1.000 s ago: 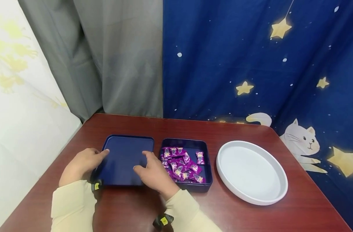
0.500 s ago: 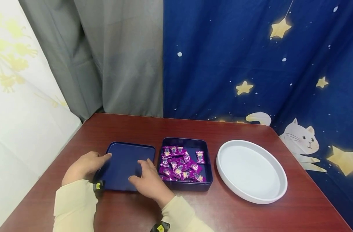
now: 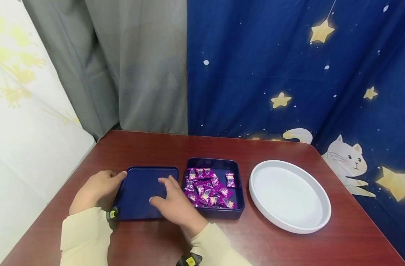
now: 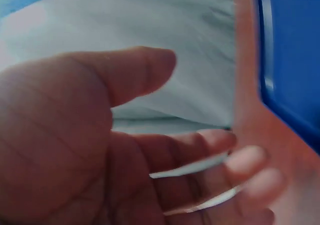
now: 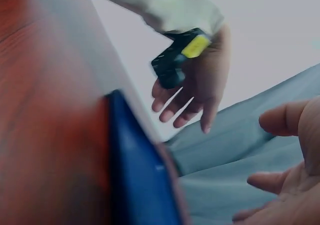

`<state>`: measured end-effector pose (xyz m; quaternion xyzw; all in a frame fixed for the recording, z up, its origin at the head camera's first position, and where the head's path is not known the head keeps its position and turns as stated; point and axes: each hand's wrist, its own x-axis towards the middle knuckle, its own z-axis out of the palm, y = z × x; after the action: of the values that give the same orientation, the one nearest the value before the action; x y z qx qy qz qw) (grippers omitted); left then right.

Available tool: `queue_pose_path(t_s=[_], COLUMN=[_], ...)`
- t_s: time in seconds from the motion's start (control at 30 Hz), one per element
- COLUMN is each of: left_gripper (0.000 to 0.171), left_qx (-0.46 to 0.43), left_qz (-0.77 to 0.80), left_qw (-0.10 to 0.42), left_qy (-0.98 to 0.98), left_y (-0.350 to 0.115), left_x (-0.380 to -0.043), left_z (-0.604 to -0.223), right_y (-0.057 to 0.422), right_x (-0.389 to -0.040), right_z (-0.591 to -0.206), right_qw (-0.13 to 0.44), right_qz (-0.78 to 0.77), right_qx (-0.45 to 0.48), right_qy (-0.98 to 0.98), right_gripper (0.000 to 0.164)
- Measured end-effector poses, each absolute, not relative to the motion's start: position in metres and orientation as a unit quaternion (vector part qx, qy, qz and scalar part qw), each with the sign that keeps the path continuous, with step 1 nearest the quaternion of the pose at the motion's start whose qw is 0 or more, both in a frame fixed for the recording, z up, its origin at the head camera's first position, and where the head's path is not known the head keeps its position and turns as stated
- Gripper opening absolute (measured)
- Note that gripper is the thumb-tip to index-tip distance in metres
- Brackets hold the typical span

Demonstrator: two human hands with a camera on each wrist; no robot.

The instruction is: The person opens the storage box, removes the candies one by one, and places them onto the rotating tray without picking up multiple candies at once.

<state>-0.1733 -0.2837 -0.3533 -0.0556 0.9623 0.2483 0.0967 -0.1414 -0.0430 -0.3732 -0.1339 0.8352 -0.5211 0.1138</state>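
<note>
A dark blue rectangular lid (image 3: 140, 194) lies on the table at left. By its left edge is my left hand (image 3: 99, 188), thumb and fingers spread apart with nothing between them; in the left wrist view a gap shows between these fingers (image 4: 220, 140) and the blue rim. My right hand (image 3: 177, 205) hovers by the lid's right side, fingers loosely extended and holding nothing. Right of the lid stands a dark blue box (image 3: 222, 213) without a cover, with several purple wrapped candies (image 3: 205, 188) inside. In the right wrist view the lid (image 5: 142, 180) appears edge-on between both hands.
A round white tray (image 3: 289, 195) with a raised rim stands right of the box. The reddish-brown table (image 3: 149, 144) ends at a grey curtain (image 3: 152, 74) and a blue star-patterned curtain (image 3: 255, 74) behind.
The lid has come lower in the head view, toward the front of the table. My hands have drawn slightly apart from its edges. Box, candies and white tray stay put.
</note>
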Motion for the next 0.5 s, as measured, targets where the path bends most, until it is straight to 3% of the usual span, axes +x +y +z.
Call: queue_pose_path(t_s=[0.17,0.3,0.4,0.5], left_gripper=[0.068,0.049,0.042,0.047], left_qx=[-0.024,0.014,0.044,0.065], left_qz=[0.270,0.291,0.304,0.297], left_qw=[0.021,-0.030,-0.027,0.000], left_qy=[0.962,0.956,0.951,0.953], left_y=[-0.260,-0.215,-0.179,-0.154], left_x=[-0.174,-0.179,-0.183,-0.186], left_z=[-0.337,-0.337,-0.340,-0.342], right_y=[-0.014,0.021,0.049,0.076], right_x=[-0.145,-0.153,-0.160,-0.168], right_z=[-0.345,-0.331,-0.324,-0.320], right_qw=[0.065,0.027,0.007,0.005], right_qz=[-0.519,-0.512,-0.483,-0.441], right_qx=[-0.188,-0.214,-0.218,-0.227], right_qy=[0.831,0.832,0.848,0.868], right_gripper=[0.046,0.035,0.032,0.032])
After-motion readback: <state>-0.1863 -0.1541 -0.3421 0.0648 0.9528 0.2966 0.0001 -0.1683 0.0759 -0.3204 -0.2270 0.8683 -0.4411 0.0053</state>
